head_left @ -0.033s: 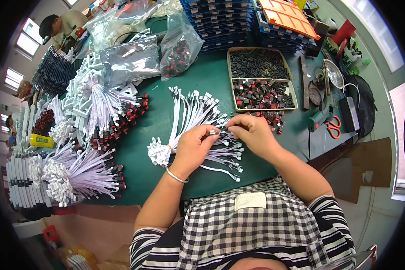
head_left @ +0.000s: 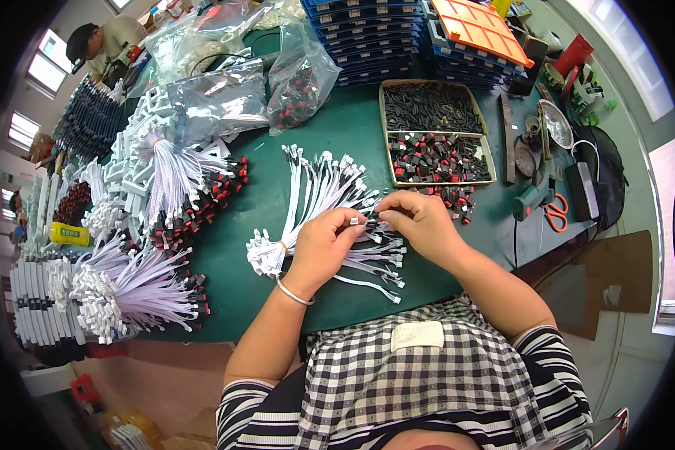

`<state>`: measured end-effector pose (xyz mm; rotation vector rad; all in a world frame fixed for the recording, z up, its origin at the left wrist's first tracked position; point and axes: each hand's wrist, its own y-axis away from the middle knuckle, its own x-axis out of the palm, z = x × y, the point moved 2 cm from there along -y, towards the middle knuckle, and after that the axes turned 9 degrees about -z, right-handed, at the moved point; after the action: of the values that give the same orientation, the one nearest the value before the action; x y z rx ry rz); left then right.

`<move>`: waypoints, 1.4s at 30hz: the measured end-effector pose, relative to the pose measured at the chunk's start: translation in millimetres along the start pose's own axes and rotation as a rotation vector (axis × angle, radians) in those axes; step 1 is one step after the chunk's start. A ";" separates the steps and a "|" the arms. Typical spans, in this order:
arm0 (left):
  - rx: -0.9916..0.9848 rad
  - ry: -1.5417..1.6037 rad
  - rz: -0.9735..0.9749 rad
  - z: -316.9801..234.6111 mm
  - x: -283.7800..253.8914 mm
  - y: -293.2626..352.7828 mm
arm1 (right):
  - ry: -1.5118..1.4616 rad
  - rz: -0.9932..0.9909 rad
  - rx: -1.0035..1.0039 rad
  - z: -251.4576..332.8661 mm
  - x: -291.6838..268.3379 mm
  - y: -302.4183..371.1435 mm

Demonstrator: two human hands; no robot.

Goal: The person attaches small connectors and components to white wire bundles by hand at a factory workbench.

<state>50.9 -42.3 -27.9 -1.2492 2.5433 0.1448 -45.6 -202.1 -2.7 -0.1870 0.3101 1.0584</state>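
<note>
A bundle of white flat cables [head_left: 315,195] lies fanned out on the green table, tied near its left end, where white connectors [head_left: 264,253] cluster. My left hand [head_left: 324,244] is over the bundle, thumb and forefinger pinching a cable end with a small white connector [head_left: 355,221]. Just right of it, my right hand [head_left: 424,229] has its thumb and forefinger closed close to that connector. Whatever is between those right fingertips is too small and covered to name. Beyond my right hand, a divided box [head_left: 389,161] holds black pieces and red-and-black pieces, some spilled in front.
Finished-looking cable bundles [head_left: 146,292] with red-and-black ends are heaped at the left. Clear plastic bags [head_left: 221,101] and stacked blue trays [head_left: 364,41] stand at the back. On the right lie a green glue gun [head_left: 534,199], orange-handled scissors [head_left: 556,212] and a metal bar [head_left: 507,142]. Another person [head_left: 109,49] works far left.
</note>
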 end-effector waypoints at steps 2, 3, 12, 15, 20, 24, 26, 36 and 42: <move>0.031 -0.028 0.007 1.8 -0.1 -0.4 | 0.012 -0.014 -0.053 -1.3 2.0 -2.0; 0.030 -0.027 0.004 1.8 -0.2 -0.1 | 0.068 -0.012 -0.093 0.5 2.6 -2.5; 0.064 -0.018 -0.007 1.6 -0.1 0.2 | 0.167 -0.004 -0.218 7.5 4.0 -4.1; 0.082 -0.031 -0.011 2.1 -0.1 -0.5 | 0.165 -0.019 -0.217 8.6 3.7 -5.2; 0.077 -0.029 -0.006 0.9 0.1 -0.1 | 0.152 -0.004 -0.206 7.8 2.9 -6.5; 0.057 -0.061 0.004 -1.7 -0.6 0.1 | 0.198 0.000 -0.286 10.3 5.0 -4.0; 0.069 -0.053 -0.009 -4.2 -0.6 0.6 | 0.221 -0.002 -0.285 10.2 5.3 -3.9; 0.073 -0.089 0.002 -3.7 -0.5 0.3 | 0.389 -0.033 -0.453 8.7 4.8 -3.6; 0.098 -0.139 0.002 -8.9 0.2 0.3 | 0.454 -0.047 -0.595 13.4 4.9 -4.9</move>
<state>48.6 -44.2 -19.5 -1.1578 2.4034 0.1025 -36.9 -196.5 8.3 -0.9723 0.3881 1.0322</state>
